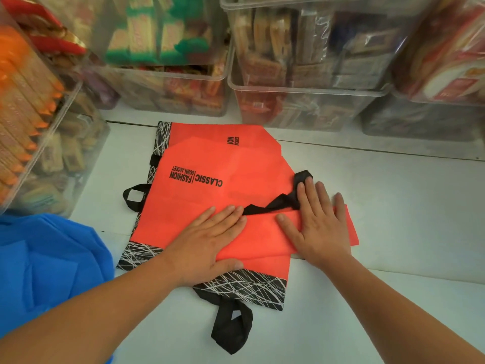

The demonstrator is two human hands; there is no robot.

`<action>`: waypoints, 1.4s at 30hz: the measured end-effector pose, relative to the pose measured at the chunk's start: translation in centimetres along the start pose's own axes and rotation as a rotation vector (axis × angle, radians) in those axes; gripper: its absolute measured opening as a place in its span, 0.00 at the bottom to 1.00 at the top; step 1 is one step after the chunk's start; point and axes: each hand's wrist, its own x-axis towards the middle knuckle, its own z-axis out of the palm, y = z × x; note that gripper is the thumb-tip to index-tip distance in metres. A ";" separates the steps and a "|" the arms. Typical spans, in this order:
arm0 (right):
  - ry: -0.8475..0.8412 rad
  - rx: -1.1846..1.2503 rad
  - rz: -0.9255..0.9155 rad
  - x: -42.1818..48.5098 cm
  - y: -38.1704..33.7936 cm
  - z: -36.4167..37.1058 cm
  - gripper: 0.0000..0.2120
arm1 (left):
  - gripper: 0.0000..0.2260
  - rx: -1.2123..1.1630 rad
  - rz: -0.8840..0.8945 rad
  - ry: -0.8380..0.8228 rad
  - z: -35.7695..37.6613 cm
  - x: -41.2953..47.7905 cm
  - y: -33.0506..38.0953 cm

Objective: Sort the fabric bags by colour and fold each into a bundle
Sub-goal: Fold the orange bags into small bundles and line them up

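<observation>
In the middle of the pale surface [393, 206], orange-red fabric bags [210, 164] with black scribble-patterned borders are lying flat, their right part doubled over. The left hand [207, 245] is resting spread, fingers straight, on the near fabric. The right hand [317, 227] is pressing flat on the folded flap, fingertips touching a black strap handle [286, 199]. Folding seems to be in hand; the next move probably calls for tucking loose handles inside and folding again. Blue fabric [47, 258] is lying near left, and clear plastic bins [301, 106] of packets are standing along the far side.
</observation>
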 end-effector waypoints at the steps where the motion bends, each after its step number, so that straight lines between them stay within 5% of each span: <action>1: -0.031 0.015 -0.007 0.3 0.2 -0.3 0.44 | 0.39 0.005 -0.003 -0.001 0.0 0.0 0.1; 5: -0.129 0.221 -0.040 1.4 1.3 -1.9 0.47 | 0.30 0.184 0.067 0.134 -0.4 -0.2 1.3; 9: 0.315 0.376 -0.038 -1.3 -0.8 -5.2 0.41 | 0.25 0.189 0.074 0.280 -0.8 -2.2 2.8; 11: 0.410 0.372 -0.164 -4.2 -3.7 -6.0 0.38 | 0.24 0.199 -0.001 0.318 -0.5 -3.3 3.7; 14: 0.307 0.329 -0.327 -9.0 -7.7 -4.3 0.34 | 0.21 0.219 -0.078 0.338 0.2 -4.7 5.2; 22: 0.148 0.502 -0.281 -10.7 -7.6 1.0 0.18 | 0.27 -0.004 -0.021 0.266 0.1 -9.7 8.6; 29: -0.020 0.607 -0.293 -14.6 -5.2 1.4 0.26 | 0.12 -0.269 0.199 0.357 -2.1 -11.4 8.3; 33: -0.235 0.900 -0.135 -16.3 -5.0 -0.7 0.25 | 0.21 -0.720 -0.094 0.273 -5.0 -8.3 10.4; 38: -0.001 1.158 -0.026 -15.6 -5.3 -1.3 0.19 | 0.24 -0.998 -0.314 0.181 -6.0 -4.8 11.2; 42: 0.055 0.965 0.027 -14.5 -5.0 -1.3 0.27 | 0.30 -0.951 -0.395 0.219 -5.6 -3.4 11.2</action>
